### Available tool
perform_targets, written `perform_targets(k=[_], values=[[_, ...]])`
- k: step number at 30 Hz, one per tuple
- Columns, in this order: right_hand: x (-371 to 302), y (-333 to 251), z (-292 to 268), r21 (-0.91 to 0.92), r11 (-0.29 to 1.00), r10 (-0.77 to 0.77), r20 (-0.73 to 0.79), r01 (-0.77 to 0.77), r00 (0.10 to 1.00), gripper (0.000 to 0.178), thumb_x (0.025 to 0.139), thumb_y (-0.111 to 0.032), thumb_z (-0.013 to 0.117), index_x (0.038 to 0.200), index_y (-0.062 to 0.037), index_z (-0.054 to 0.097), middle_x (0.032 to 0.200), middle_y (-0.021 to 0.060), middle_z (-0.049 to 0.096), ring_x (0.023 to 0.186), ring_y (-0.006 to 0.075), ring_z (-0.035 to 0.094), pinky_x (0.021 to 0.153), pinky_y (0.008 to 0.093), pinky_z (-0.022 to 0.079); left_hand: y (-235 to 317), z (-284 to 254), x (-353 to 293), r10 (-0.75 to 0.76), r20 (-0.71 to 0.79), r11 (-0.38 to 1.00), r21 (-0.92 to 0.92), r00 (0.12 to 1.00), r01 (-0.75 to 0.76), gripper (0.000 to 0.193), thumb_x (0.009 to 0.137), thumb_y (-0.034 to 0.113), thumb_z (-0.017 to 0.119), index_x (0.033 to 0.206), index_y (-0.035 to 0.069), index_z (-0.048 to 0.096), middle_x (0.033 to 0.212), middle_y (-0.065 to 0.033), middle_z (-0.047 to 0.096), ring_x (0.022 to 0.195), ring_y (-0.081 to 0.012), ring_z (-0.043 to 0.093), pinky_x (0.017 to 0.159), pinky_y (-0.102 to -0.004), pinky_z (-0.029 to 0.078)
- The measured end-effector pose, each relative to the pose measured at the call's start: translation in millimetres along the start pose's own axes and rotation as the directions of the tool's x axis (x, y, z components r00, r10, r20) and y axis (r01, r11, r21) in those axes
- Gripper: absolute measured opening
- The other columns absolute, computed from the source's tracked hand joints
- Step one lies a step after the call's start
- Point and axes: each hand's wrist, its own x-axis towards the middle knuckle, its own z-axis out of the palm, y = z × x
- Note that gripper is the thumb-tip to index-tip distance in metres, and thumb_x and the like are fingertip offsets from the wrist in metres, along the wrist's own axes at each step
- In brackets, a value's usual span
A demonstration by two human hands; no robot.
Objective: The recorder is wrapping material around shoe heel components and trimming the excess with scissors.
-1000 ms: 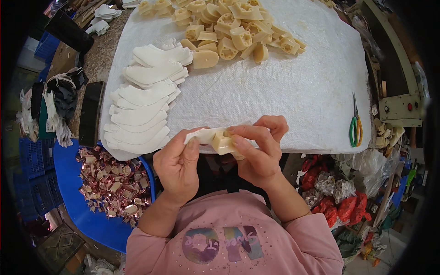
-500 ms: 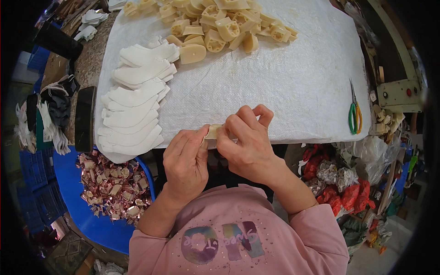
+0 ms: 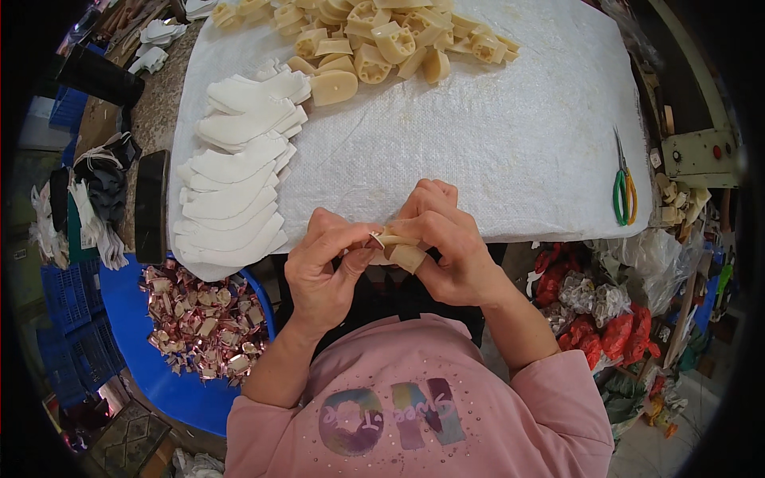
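Note:
Between both hands, just off the near edge of the white-covered table [image 3: 446, 159], is a small beige moulded piece [image 3: 408, 256]. My left hand [image 3: 320, 275] is closed, thumb and forefinger pinching the piece's left end, where a small shiny edge shows. My right hand [image 3: 456, 259] closes round its right side, the fingers curled and the thumb below. The fingers hide part of the piece. Beyond my left hand, overlapping rows of white curved cut sheets [image 3: 231, 187] lie on the table's left side.
Hollow beige moulded pieces [image 3: 373, 64] are heaped at the table's far side. Green-and-orange-handled scissors [image 3: 624, 195] lie at the right edge. A blue tub [image 3: 151, 378] at lower left holds shiny pinkish pieces [image 3: 211, 319]. A black phone [image 3: 151, 207] lies left; plastic bags [image 3: 617, 331] sit at right.
The beige piece has turned and shows more between my hands. My right hand has shifted slightly right, its thumb now lower. The left fingers have changed their pinch.

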Motion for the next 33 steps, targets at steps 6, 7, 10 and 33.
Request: perform_targets(k=[6, 7, 10, 33], values=[[0, -3, 1, -0.032, 0.999, 0.011, 0.082, -0.008, 0.997, 0.025, 0.061, 0.006, 0.058, 0.082, -0.0079, 0.054, 0.075, 0.0053, 0.042, 0.075, 0.0231, 0.042, 0.074, 0.035, 0.026, 4, 3, 9, 0.262, 0.063, 0.906, 0.328, 0.963, -0.268, 0.009, 0.082, 0.008, 0.065, 0.083, 0.001, 0.059, 0.062, -0.0062, 0.05, 0.057, -0.0208, 0.045, 0.052, -0.0294, 0.038], [-1, -4, 1, -0.064, 0.998, 0.019, 0.113, -0.011, 0.993, 0.025, 0.061, 0.005, 0.058, 0.081, -0.0081, 0.053, 0.074, 0.0051, 0.042, 0.075, 0.0231, 0.042, 0.073, 0.0353, 0.026, 4, 3, 11, 0.294, 0.106, 0.886, 0.342, 0.95, -0.312, 0.01, 0.082, 0.008, 0.064, 0.081, 0.001, 0.058, 0.06, -0.0064, 0.048, 0.053, -0.0212, 0.042, 0.051, -0.0303, 0.036], [-3, -5, 4, -0.027, 1.0, 0.012, 0.133, -0.009, 0.991, 0.024, 0.06, 0.005, 0.059, 0.079, -0.0084, 0.052, 0.074, 0.0046, 0.042, 0.074, 0.0229, 0.042, 0.072, 0.0353, 0.025, 0, 2, 16, 0.348, 0.186, 0.856, 0.336, 0.919, -0.392, 0.014, 0.085, 0.011, 0.062, 0.077, 0.001, 0.056, 0.056, -0.006, 0.044, 0.049, -0.0199, 0.039, 0.047, -0.03, 0.033], [-35, -7, 35, 0.774, 0.539, 0.591, -0.066, -0.333, 0.804, 0.029, 0.093, -0.019, 0.052, 0.112, 0.0024, 0.047, 0.102, 0.0119, 0.06, 0.093, 0.0164, 0.059, 0.082, 0.0298, 0.048, 15, -3, -5, 0.358, -0.098, 0.925, 0.173, 0.929, -0.338, 0.026, 0.068, -0.009, 0.065, 0.087, 0.008, 0.061, 0.094, -0.0118, 0.048, 0.082, -0.0266, 0.053, 0.068, -0.0329, 0.045]])
